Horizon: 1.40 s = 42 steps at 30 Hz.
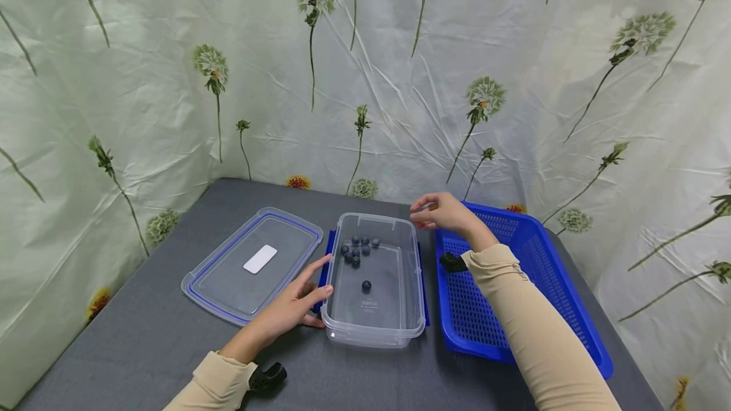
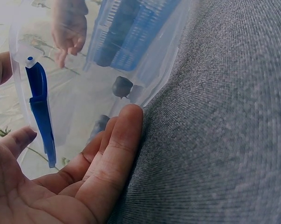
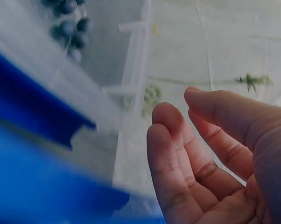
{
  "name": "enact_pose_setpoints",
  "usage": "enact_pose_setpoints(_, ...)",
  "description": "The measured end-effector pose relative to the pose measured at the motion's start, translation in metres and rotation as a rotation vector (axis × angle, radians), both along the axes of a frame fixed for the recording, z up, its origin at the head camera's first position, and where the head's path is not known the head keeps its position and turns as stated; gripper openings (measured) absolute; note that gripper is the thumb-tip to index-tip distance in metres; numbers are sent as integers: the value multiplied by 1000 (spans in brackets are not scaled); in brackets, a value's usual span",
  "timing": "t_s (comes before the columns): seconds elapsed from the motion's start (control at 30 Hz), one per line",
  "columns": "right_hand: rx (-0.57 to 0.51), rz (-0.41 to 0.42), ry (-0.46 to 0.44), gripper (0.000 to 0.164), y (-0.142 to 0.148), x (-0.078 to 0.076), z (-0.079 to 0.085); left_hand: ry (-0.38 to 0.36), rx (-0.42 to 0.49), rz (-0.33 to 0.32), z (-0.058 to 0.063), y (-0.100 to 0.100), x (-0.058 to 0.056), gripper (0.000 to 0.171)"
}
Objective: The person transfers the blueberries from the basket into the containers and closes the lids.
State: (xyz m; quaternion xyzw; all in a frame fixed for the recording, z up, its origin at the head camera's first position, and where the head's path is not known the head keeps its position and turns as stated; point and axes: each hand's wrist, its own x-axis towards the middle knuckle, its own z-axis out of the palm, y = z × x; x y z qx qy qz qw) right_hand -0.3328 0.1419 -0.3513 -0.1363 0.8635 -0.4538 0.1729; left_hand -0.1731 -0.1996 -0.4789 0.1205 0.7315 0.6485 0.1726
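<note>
A clear plastic food container (image 1: 374,328) with blue side latches lies without its lid in the middle of the head view. Several blueberries (image 1: 356,252) cluster toward its far left; one more blueberry (image 1: 366,285) sits nearer the front. My left hand (image 1: 297,300) touches the container's left wall, thumb at the rim; in the left wrist view its fingers (image 2: 117,154) lie low along the wall by the blue latch (image 2: 40,109). My right hand (image 1: 448,213) hovers beyond the far right corner, between container and basket. Nothing shows between its loosely bent fingers (image 3: 161,158).
A blue perforated basket (image 1: 571,309) stands right of the container, under my right forearm. The clear lid (image 1: 219,293), with a blue seal and a white label (image 1: 260,259), lies flat at left. A grey cloth covers the table (image 1: 137,360); a floral curtain (image 1: 400,81) hangs behind.
</note>
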Motion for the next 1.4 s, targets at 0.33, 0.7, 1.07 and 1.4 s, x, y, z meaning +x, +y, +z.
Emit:
enact_pose_setpoints(0.33,14,-120,10,32,53,-5,2,-5,31,-7,-2,-2,0,73)
enact_pose_setpoints(0.7,95,-156,-10,33,96,-8,-15,-11,41,-13,-4,-3,-1,73)
enact_pose_setpoints(1.07,95,-284,-116,42,120,-3,-39,-4,49,-20,-2,-1,0,73)
enact_pose_setpoints(1.4,110,-289,-144,44,131,0,-55,-7,42,-28,-1,1,0,73)
